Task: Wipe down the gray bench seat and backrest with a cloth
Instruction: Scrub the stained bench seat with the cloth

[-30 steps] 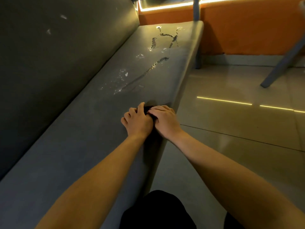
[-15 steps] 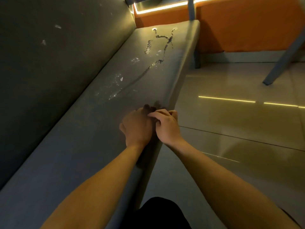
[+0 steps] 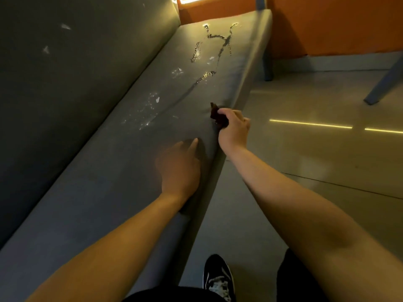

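The gray bench seat [image 3: 113,177] runs from the near left to the far middle, with its dark backrest [image 3: 72,68] on the left. Wet streaks and pale smears [image 3: 209,53] mark the far part of the seat. My right hand [image 3: 234,127] grips a small dark cloth [image 3: 217,115] at the seat's front edge. My left hand [image 3: 180,164] rests on the seat nearer to me, its fingers extended and holding nothing.
A glossy tiled floor [image 3: 316,149] with lit strips lies to the right. An orange wall [image 3: 327,25] stands behind the bench. A bench leg [image 3: 267,62] and a slanted gray leg [image 3: 383,83] stand on the floor. My black shoe [image 3: 218,277] is at the bottom.
The two hands were together over the cloth. Now they are apart: the right hand has carried the cloth forward along the front edge, and the left hand stays behind on the seat.
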Demonstrator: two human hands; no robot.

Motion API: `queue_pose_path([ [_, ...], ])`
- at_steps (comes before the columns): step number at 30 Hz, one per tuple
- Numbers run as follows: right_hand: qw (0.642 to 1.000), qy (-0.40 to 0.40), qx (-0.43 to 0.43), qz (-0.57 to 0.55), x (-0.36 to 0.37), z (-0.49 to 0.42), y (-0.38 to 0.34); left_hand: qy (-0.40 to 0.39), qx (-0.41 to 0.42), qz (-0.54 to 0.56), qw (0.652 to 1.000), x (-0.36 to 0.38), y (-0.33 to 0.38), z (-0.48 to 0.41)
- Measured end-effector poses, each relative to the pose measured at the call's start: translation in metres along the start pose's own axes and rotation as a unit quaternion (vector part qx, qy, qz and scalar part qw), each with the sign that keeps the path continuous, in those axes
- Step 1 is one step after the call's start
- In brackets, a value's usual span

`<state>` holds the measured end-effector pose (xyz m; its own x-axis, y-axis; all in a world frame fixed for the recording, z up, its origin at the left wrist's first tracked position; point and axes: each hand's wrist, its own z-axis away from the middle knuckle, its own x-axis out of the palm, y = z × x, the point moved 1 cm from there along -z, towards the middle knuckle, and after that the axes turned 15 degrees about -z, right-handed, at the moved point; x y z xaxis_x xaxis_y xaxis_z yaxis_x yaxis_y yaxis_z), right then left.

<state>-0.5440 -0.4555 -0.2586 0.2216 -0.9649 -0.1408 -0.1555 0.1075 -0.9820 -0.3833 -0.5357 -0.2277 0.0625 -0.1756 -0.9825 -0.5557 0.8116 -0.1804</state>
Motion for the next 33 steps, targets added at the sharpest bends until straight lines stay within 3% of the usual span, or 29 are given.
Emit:
queue_pose_path([
  [2, 0.999, 0.016, 0.007, -0.03, 0.005, 0.007, 0.005, 0.025, 0.039, -0.003, 0.999, -0.003, 0.006, -0.01],
  [6, 0.991, 0.039, -0.027, -0.128, 0.003, 0.053, 0.029, 0.01, 0.014, 0.095, 0.995, -0.011, 0.043, -0.049],
  [9, 0.981, 0.025, -0.003, -0.19, -0.002, 0.059, 0.039, 0.01, 0.025, 0.105, 0.994, -0.008, 0.058, -0.062],
  [13, 0.982, 0.062, 0.005, -0.179, -0.005, 0.013, 0.039, 0.037, 0.037, 0.068, 0.996, 0.003, 0.054, -0.063],
  [18, 0.959, 0.098, 0.133, -0.23, -0.005, -0.061, 0.037, 0.037, 0.045, 0.047, 0.997, 0.007, 0.057, -0.065],
  [26, 0.956, 0.025, 0.199, -0.214, -0.003, 0.019, 0.046, 0.026, 0.022, 0.053, 0.998, -0.005, 0.067, -0.088],
  [33, 0.948, 0.055, 0.243, -0.198, 0.001, -0.057, 0.057, 0.053, 0.042, 0.034, 0.997, 0.007, 0.069, -0.088],
])
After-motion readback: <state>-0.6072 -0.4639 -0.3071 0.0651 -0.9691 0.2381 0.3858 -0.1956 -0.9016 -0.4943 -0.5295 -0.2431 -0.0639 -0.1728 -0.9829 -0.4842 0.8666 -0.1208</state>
